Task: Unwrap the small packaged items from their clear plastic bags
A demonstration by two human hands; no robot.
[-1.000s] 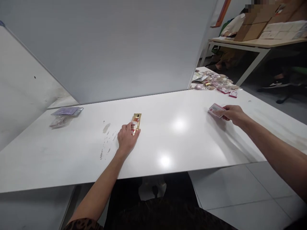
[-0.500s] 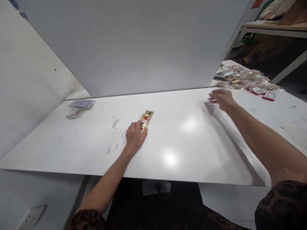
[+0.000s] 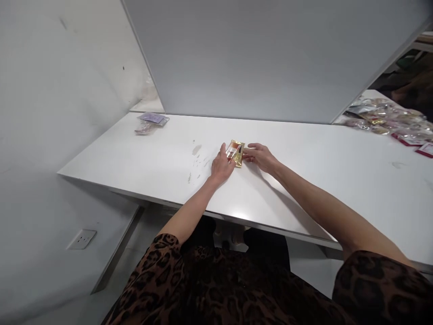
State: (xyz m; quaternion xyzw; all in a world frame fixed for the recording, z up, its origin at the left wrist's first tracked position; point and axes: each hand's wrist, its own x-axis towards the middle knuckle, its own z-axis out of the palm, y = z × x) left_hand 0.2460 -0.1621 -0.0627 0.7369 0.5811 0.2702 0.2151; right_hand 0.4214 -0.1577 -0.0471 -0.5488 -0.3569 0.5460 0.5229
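A flat, shiny gold packet (image 3: pixel 238 158) with red and white print lies at the middle of the white table (image 3: pixel 162 167). My left hand (image 3: pixel 222 168) grips it from the left, the thumb at its near edge and the fingers along its far left side. From the right, my right hand (image 3: pixel 262 158) reaches its fingertips to the packet's right edge. Its fingers are partly spread, and whether they press on the packet cannot be made out.
Purple and clear packets (image 3: pixel 152 119) lie at the back left. A heap of clear plastic packets (image 3: pixel 382 117) sits at the far right, with red-edged cards (image 3: pixel 425 150) by it. A grey panel (image 3: pixel 246 58) stands along the table's back edge. Smudges (image 3: pixel 196 150) mark the tabletop.
My right hand has come from the right side of the table to the gold packet. The packet has turned and appears wider. The view has shifted left.
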